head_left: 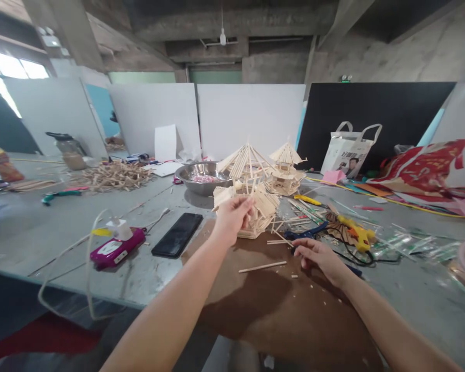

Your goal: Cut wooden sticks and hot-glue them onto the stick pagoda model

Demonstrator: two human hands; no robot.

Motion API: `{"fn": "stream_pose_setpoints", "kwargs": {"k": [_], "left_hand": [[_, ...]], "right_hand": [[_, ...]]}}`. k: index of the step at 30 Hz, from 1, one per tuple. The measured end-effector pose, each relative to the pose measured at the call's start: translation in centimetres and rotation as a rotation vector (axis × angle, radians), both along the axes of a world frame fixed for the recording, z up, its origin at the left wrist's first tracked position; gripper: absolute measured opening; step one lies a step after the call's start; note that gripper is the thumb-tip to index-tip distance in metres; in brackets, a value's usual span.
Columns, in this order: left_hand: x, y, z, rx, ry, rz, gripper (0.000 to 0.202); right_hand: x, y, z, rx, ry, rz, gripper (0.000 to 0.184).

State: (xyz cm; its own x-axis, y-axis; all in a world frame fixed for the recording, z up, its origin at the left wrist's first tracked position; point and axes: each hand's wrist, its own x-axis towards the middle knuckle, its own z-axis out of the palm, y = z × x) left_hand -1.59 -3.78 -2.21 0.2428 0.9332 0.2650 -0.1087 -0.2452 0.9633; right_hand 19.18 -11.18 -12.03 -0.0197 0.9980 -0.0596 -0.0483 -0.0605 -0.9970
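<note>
My left hand [235,221] is closed in a pinch at the front of a small pavilion model [265,209] made of pale wooden sticks. Whatever lies between its fingertips is too small to make out. Lower and to the right, my right hand [318,257] curls its fingers over the board's edge, beside a thin stick and a dark object mostly hidden by the fingertips. A loose wooden stick [262,267] lies on the brown board [279,310] between my forearms. Behind stand a stick roof frame [245,163] and a second, finished-looking pavilion [287,168].
Right of the model lie blue-handled pliers [308,231], a yellow glue gun [358,235] and plastic wrappers [406,243]. To the left are a black phone [177,235], a purple power strip [118,248] with cables, a metal bowl [201,186] and a stick pile [116,175].
</note>
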Motion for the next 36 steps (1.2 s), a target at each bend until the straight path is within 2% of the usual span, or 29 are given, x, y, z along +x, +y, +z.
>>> {"fn": "stream_pose_setpoints", "kwargs": {"k": [2,4,11,21,26,36], "left_hand": [[-0.6,1.0,1.4,-0.011,-0.086,-0.006,0.019],[-0.9,2.1,2.1,-0.083,-0.105,-0.057,0.02],[-0.5,4.8,2.5,-0.269,-0.213,-0.124,0.015],[-0.5,5.5,3.3,-0.414,-0.273,-0.14,0.01],[-0.6,5.8,3.3,-0.428,-0.307,-0.21,0.01],[-0.8,6.2,3.5,-0.443,-0.255,-0.249,0.011]], "right_hand": [[-0.1,0.0,-0.1,-0.006,-0.043,0.023,0.03],[-0.2,0.0,-0.2,-0.005,-0.073,0.022,0.031],[0.3,0.3,-0.6,0.01,-0.001,0.023,0.028],[0.9,0.4,-0.8,0.014,0.067,0.021,0.024],[0.9,0.2,-0.6,0.014,0.052,0.01,0.025],[0.9,0.0,0.0,-0.013,0.038,-0.01,0.026]]}}
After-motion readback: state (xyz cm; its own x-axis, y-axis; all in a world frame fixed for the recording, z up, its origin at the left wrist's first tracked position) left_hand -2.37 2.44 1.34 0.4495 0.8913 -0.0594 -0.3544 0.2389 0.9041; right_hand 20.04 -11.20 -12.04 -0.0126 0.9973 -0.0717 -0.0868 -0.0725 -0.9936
